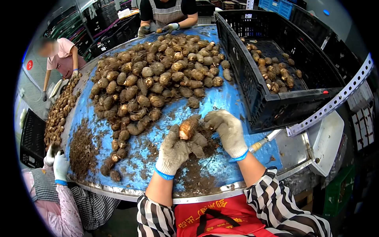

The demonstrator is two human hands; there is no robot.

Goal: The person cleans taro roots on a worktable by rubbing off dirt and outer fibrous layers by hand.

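My left hand (173,152), in a dirt-stained knit glove, is closed around a brown taro corm (188,128) with a peeled-looking orange patch. My right hand (227,128), gloved the same way, is beside the corm's right side, its fingers curled and drawn together. Dark root fibres show near its fingertips; whether it pinches them I cannot tell. Under both hands, loose soil and root scraps (197,177) lie on the blue sheet. Just beyond is a large heap of hairy taro corms (158,75).
A black crate (256,85) holding several corms stands at the right, a perforated metal strip (335,98) near its corner. A handle-like object (258,145) lies by my right wrist. Co-workers are at the far edge and left, near another row of corms (61,114).
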